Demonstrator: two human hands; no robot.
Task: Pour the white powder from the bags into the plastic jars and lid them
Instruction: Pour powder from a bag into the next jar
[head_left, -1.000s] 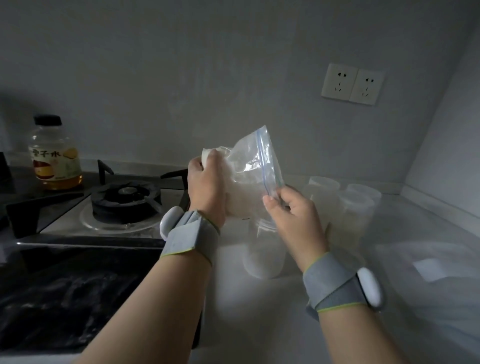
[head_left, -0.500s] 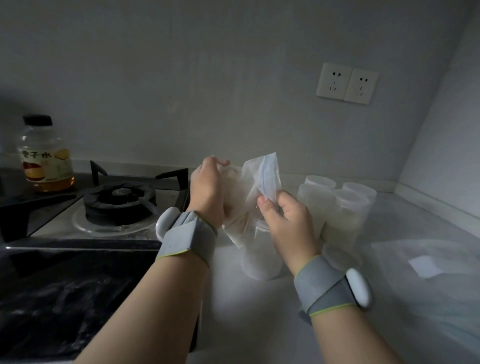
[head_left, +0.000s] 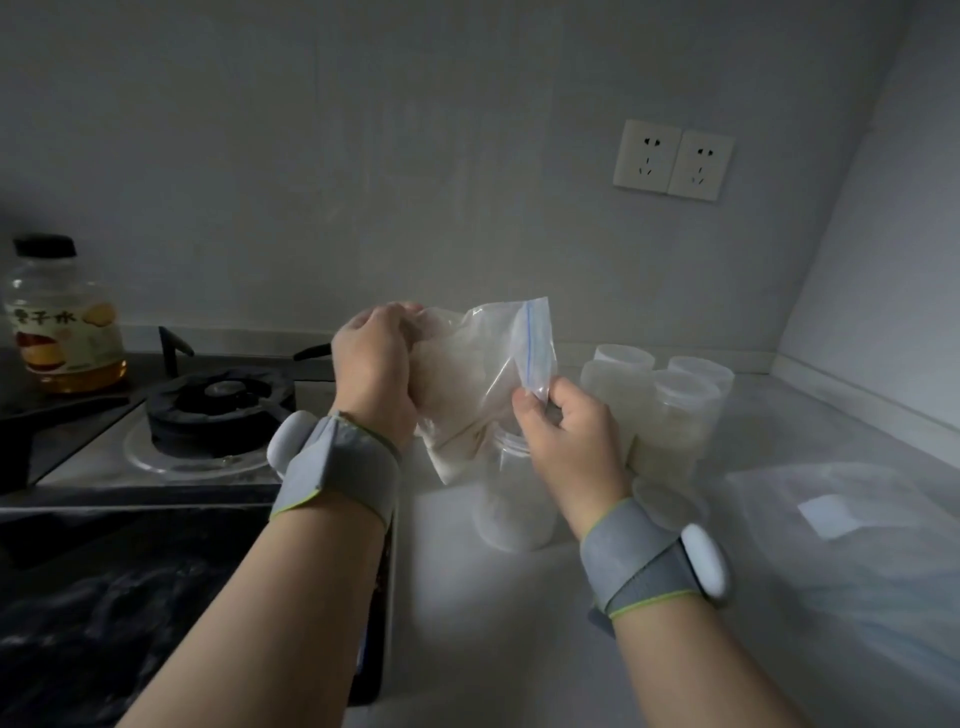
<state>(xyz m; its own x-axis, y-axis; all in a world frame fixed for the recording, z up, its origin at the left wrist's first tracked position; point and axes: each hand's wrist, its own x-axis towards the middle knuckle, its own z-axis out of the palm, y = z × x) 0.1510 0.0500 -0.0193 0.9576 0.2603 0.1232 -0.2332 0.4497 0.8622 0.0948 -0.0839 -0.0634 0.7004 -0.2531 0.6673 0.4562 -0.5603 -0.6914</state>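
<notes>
the powder bag (head_left: 475, 379) is hanging over the open jar (head_left: 514, 514), other jars (head_left: 675, 415) standing at its 2 o'clock. the left hand (head_left: 376, 374) is gripping the bag's 9 o'clock end, the right hand (head_left: 571, 447) pinching its 3 o'clock zip edge.

Near counter (head_left: 493, 623) gives passage between stove (head_left: 218, 415) (left) and clustered jars (head_left: 675, 415), flat bags (head_left: 857, 561) right.

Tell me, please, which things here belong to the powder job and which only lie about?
Job: zip bag of powder, held by left hand and right hand; open jar below it; other jars; loose lid.
Lying about: bottle; gas burner; wall sockets.
</notes>
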